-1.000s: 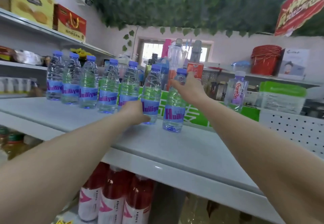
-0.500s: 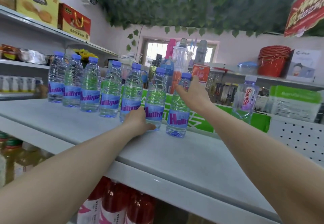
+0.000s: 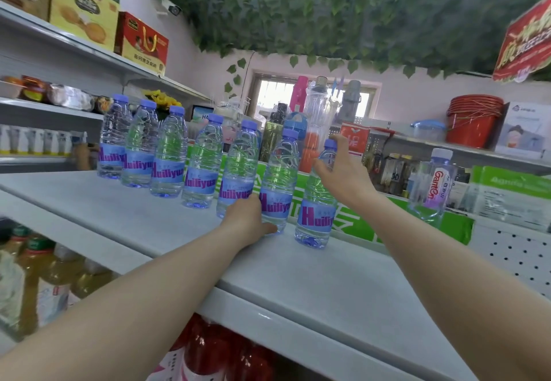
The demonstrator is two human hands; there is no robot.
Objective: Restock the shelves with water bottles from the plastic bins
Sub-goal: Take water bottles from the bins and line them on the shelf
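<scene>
Water bottles [image 3: 202,163] stand upright in a row along the back of the grey shelf [image 3: 298,285], bare board running forward to its front edge, while my left hand [image 3: 247,221] grips the sixth bottle's [image 3: 281,172] base and my right hand [image 3: 343,169] wraps the last bottle's [image 3: 316,216] neck.

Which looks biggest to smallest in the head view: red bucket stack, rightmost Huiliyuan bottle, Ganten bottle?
1. Rightmost Huiliyuan bottle, nearest the camera, so apparent size only.
2. Red bucket stack.
3. Ganten bottle, close to the buckets; unsure.
</scene>
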